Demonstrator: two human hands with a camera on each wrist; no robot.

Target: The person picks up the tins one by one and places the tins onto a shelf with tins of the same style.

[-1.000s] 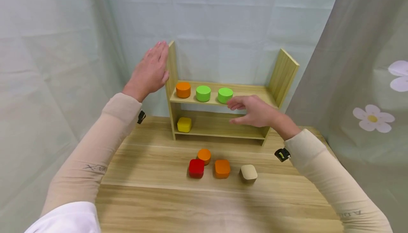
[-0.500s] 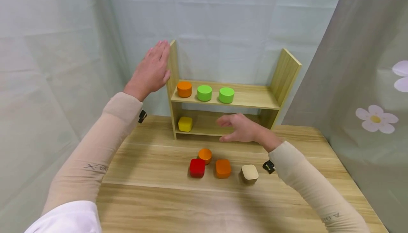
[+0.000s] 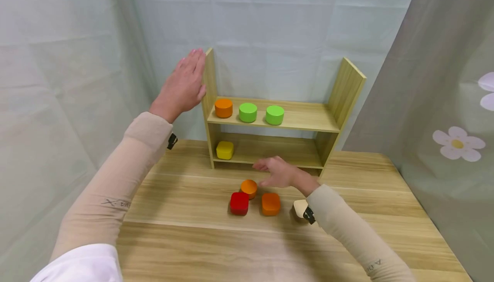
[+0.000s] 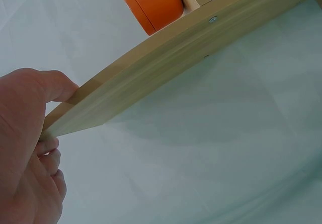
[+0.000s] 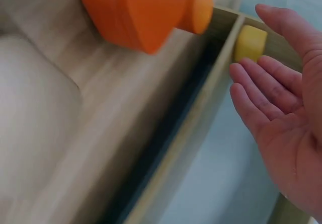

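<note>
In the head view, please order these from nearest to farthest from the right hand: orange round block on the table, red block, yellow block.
From the right hand:
1. Orange round block, just left of the fingers.
2. Red block, front left.
3. Yellow block, lower shelf, far left.

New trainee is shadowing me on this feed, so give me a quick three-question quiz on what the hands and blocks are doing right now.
1. True or false: the right hand is gripping the orange round block on the table.
2. Which part of the shelf unit does the left hand rest against?
A. its left side panel
B. its upper board
C. its right side panel
3. Fill in: on the lower board sits one ____ block.

Key:
1. False; the open hand hovers beside it, holding nothing.
2. A; the left wrist view shows the thumb and fingers at the panel's end.
3. Yellow.
</note>
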